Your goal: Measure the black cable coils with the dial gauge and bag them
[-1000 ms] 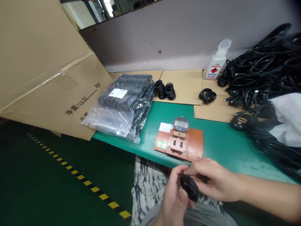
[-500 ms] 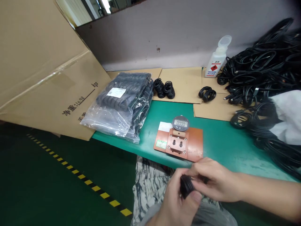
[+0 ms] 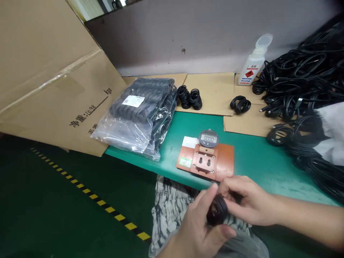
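Observation:
Both my hands hold one small black cable coil [image 3: 216, 212] over my lap, just below the table's front edge. My left hand [image 3: 197, 229] cups it from below, thumb and forefinger closed round it. My right hand [image 3: 245, 200] pinches its upper right side with closed fingers. Just beyond them on the green table [image 3: 252, 161] stands a brown test fixture [image 3: 205, 163] with a round digital gauge [image 3: 209, 138] reading zeros.
A clear bag of black coils [image 3: 142, 114] lies at left against a big cardboard box [image 3: 51, 79]. Loose coils [image 3: 190, 98] and another coil [image 3: 240, 105] rest on cardboard sheets. A white bottle [image 3: 252, 64] and a heap of black cables [image 3: 303, 96] fill the right.
My hands have turned the coil between them and shifted a little upward toward the table edge; my left thumb now reaches under it. The view has drifted slightly.

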Motion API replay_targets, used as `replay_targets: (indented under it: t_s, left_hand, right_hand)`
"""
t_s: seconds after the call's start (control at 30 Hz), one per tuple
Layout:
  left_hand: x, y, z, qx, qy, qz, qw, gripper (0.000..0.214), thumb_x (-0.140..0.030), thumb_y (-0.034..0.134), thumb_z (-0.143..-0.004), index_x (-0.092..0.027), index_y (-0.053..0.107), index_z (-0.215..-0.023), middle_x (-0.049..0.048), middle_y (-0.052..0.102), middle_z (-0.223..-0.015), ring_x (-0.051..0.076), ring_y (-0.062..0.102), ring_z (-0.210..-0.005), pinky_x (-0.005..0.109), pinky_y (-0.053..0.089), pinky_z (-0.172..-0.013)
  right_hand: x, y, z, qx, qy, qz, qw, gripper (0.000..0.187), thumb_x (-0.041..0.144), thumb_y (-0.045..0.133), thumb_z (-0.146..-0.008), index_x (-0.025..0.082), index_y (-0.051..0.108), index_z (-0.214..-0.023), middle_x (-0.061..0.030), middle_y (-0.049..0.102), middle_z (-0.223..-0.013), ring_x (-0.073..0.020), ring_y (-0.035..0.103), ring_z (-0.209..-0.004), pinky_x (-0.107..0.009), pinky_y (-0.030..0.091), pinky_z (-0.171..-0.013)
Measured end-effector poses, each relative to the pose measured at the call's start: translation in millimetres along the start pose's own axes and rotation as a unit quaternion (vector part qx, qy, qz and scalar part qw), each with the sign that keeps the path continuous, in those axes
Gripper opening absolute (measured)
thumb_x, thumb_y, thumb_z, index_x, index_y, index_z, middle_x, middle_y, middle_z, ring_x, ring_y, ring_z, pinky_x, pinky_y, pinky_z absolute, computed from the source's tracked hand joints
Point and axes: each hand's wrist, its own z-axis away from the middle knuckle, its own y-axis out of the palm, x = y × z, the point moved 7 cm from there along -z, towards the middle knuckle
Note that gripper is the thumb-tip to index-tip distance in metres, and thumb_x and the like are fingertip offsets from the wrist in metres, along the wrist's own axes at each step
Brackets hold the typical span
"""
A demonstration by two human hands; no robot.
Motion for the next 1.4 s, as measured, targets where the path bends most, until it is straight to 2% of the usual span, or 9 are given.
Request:
replay_targets:
  t_s: [0.1, 0.17, 0.37, 0.57, 0.7, 0.97, 1.13, 1.23, 1.4]
  left_hand:
    - [-1.6, -1.7, -1.7, 0.008, 0.027, 0.004, 1.0, 0.062, -0.026, 0.072, -0.087, -0.031, 0.049, -0.144, 0.013, 0.063, -0.123, 0.028, 0.066, -0.101, 0.041, 0.052, -0.089]
    - [1.3, -1.3, -2.4, 0.003, 0.013, 0.036, 0.999, 0.058, -0.028, 0.075, -0.084, -0.029, 0.054, -0.138, 0.0123, 0.065, -0.116, 0.025, 0.068, -0.092, 0.038, 0.054, -0.082]
    - [21.6, 10.1, 5.7, -0.014, -0.056, 0.198, 0.979, 0.057, -0.047, 0.069, -0.088, -0.028, 0.048, -0.138, 0.0004, 0.066, -0.073, 0.015, 0.068, -0.063, 0.023, 0.053, -0.06]
    - [21.2, 9.8, 5.6, -0.065, -0.015, 0.229, 0.971, 0.042, -0.05, 0.052, -0.098, -0.038, 0.049, -0.138, -0.0004, 0.059, -0.089, 0.001, 0.054, -0.047, 0.01, 0.043, -0.046]
    - [15.8, 8.6, -1.2, -0.081, -0.037, 0.285, 0.954, 0.032, -0.05, 0.049, -0.099, -0.036, 0.05, -0.128, 0.0001, 0.06, -0.095, 0.0, 0.053, -0.049, 0.009, 0.039, -0.046]
    - [14.6, 6.4, 4.6, -0.075, -0.095, 0.258, 0.959, 0.048, -0.05, 0.058, -0.095, -0.029, 0.044, -0.136, 0.0051, 0.063, -0.094, 0.012, 0.063, -0.064, 0.018, 0.049, -0.053]
    - [16.6, 7.5, 11.6, -0.036, -0.1, 0.269, 0.957, 0.058, -0.044, 0.077, -0.082, -0.023, 0.049, -0.128, 0.0088, 0.064, -0.101, 0.011, 0.061, -0.068, 0.018, 0.046, -0.056]
    - [15.7, 14.7, 11.3, -0.011, -0.094, 0.351, 0.932, 0.064, -0.034, 0.085, -0.076, -0.027, 0.045, -0.126, 0.0058, 0.063, -0.104, 0.008, 0.064, -0.066, 0.017, 0.047, -0.06]
    - [19.5, 16.6, 7.8, -0.025, -0.108, 0.355, 0.928, 0.066, -0.029, 0.087, -0.074, -0.024, 0.043, -0.122, 0.0022, 0.065, -0.09, 0.011, 0.068, -0.068, 0.018, 0.048, -0.064]
  right_hand:
    - [2.3, 0.4, -0.7, 0.005, -0.005, 0.002, 1.0, 0.014, 0.019, 0.052, -0.091, 0.022, 0.049, -0.078, 0.0024, 0.056, -0.057, -0.009, 0.047, -0.047, -0.02, 0.037, -0.044]
    - [3.0, 0.5, -0.4, 0.007, -0.005, 0.007, 1.0, 0.014, 0.02, 0.052, -0.092, 0.022, 0.05, -0.078, 0.0028, 0.055, -0.056, -0.0089, 0.046, -0.046, -0.02, 0.036, -0.043]
    - [0.3, 0.3, 1.7, 0.006, -0.002, 0.022, 1.0, 0.019, 0.019, 0.054, -0.092, 0.02, 0.05, -0.073, 0.0052, 0.047, -0.055, -0.008, 0.042, -0.047, -0.02, 0.035, -0.045]
    - [-0.7, 2.0, -1.6, 0.022, 0.031, -0.039, 0.999, 0.018, 0.023, 0.056, -0.095, 0.018, 0.057, -0.078, 0.0004, 0.063, -0.059, -0.0089, 0.052, -0.048, -0.02, 0.041, -0.046]
    - [-4.9, 1.4, -1.3, 0.016, 0.081, -0.077, 0.994, 0.021, 0.028, 0.055, -0.098, 0.017, 0.059, -0.08, -0.0031, 0.069, -0.062, -0.01, 0.055, -0.048, -0.021, 0.042, -0.046]
    - [-6.5, 3.2, -0.8, 0.018, 0.081, -0.108, 0.991, 0.016, 0.027, 0.054, -0.099, 0.016, 0.058, -0.086, -0.0051, 0.072, -0.064, -0.0116, 0.06, -0.05, -0.021, 0.044, -0.048]
    - [-11.1, 4.0, 2.8, 0.003, 0.1, -0.1, 0.99, 0.015, 0.029, 0.059, -0.098, 0.016, 0.054, -0.104, -0.0022, 0.07, -0.061, -0.0139, 0.063, -0.051, -0.023, 0.045, -0.048]
    - [-9.5, 2.0, 4.2, -0.015, 0.062, -0.088, 0.994, 0.016, 0.025, 0.061, -0.097, 0.02, 0.047, -0.105, 0.0014, 0.068, -0.062, -0.0126, 0.063, -0.052, -0.022, 0.046, -0.049]
    - [10.6, 4.2, 8.0, 0.026, -0.121, 0.089, 0.988, 0.009, 0.014, 0.054, -0.099, 0.02, 0.058, -0.105, -0.0009, 0.069, -0.067, -0.014, 0.063, -0.054, -0.027, 0.042, -0.051]
